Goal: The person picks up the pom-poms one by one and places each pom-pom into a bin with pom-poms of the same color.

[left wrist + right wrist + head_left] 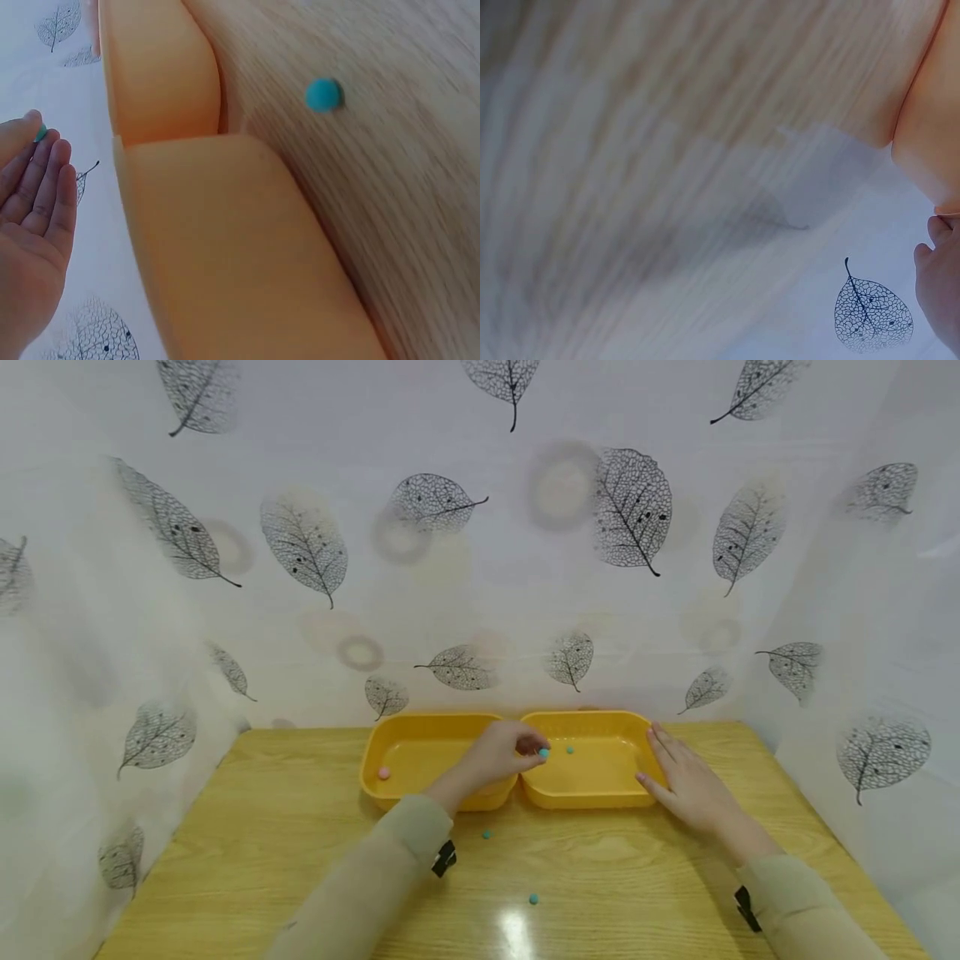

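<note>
The head view looks forward and down over the tabletop (300, 827); the left wrist view sits close beside the yellow trays (225, 247), shared with the head view; the right wrist view skims the wood, blurred.

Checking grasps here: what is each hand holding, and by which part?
The left hand pinches a small teal ball at its fingertips. The right hand holds nothing, lying flat against the right yellow tray.

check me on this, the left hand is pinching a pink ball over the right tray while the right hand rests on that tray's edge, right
Not quite: the ball pinched by the left hand is teal, not pink, as the head view shows. The pink ball lies in the left tray. The rest holds: the right hand rests on the right tray's edge.
</note>
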`<action>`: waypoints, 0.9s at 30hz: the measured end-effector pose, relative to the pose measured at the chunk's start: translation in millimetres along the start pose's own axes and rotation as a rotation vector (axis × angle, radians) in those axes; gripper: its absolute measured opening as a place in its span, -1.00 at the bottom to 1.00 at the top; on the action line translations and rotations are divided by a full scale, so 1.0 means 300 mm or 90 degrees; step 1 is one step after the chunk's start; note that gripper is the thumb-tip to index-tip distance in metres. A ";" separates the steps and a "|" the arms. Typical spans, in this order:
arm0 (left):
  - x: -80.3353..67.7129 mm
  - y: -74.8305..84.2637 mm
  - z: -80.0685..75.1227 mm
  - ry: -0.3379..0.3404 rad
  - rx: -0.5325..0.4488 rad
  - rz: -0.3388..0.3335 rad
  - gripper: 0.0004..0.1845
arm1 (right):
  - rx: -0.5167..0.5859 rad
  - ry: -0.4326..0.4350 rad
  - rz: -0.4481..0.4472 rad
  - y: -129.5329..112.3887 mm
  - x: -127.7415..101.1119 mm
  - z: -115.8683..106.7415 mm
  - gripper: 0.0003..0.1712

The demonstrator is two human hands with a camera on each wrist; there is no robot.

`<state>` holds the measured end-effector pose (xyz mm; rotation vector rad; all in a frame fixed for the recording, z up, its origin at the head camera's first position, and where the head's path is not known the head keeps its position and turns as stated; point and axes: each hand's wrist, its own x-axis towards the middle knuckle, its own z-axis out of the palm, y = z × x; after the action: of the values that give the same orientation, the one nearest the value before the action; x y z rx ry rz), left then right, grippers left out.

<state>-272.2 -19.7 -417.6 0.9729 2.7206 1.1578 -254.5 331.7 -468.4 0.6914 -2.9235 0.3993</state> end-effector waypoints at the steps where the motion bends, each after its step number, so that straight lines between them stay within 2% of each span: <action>1: 0.006 0.003 0.008 -0.005 -0.008 -0.003 -0.81 | 0.001 0.000 0.001 0.001 -0.001 -0.001 -0.04; 6: 0.023 0.012 0.046 -0.016 -0.031 -0.030 -0.82 | -0.001 0.000 0.001 0.003 -0.001 0.000 -0.04; 12: 0.036 0.005 0.085 -0.031 -0.040 -0.033 -0.85 | -0.007 0.003 0.000 0.002 0.000 0.002 -0.04; 23: 0.024 -0.005 0.116 -0.036 -0.077 -0.074 -0.91 | 0.001 0.002 0.001 -0.003 0.000 0.001 -0.04; 27: 0.021 -0.008 0.117 -0.035 -0.081 -0.076 -0.92 | -0.004 0.003 0.000 -0.003 0.000 0.002 -0.04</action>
<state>-269.3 5.1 -443.1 0.8027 2.5861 1.2444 -254.0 330.6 -468.6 0.6887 -2.9190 0.3910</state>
